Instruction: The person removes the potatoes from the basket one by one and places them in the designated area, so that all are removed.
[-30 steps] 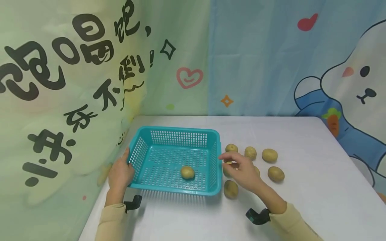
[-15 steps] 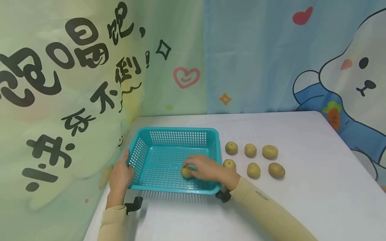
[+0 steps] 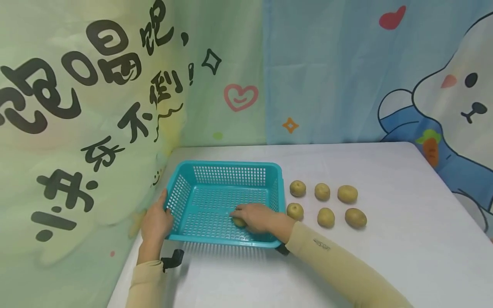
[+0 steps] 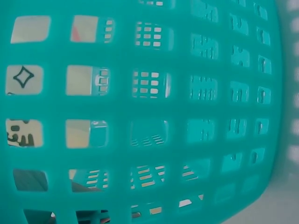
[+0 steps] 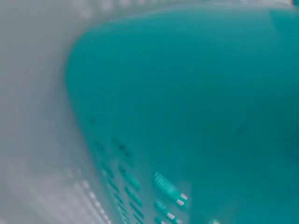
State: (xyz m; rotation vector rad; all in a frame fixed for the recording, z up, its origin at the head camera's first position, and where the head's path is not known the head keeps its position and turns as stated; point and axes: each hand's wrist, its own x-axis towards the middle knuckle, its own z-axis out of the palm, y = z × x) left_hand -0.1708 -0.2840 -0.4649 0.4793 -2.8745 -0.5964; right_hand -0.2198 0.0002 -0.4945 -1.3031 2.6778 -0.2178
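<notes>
**Right hand on a potato inside the basket, left hand steadying the wall**

Your right hand (image 3: 257, 217) lies low on the floor of the teal basket (image 3: 227, 169), fingers curled over a potato (image 3: 239, 222) of which only a small yellow edge shows beneath them. The potato sits near the front middle of the basket floor. Your forearm crosses the front right corner of the rim.

Your left hand (image 3: 155, 222) is against the basket's left wall from outside, thumb hooked at the rim and fingers wrapped on the perforated side. The left wrist view shows only that mesh wall (image 4: 154, 116) up close; the right wrist view is a teal blur.

Just right of the basket, six more potatoes (image 3: 325, 217) lie in two rows of three on the white table (image 3: 385, 256), the nearest one (image 3: 294, 211) just beside the basket's wall. A cartoon-printed backdrop (image 3: 346, 72) hangs behind.
</notes>
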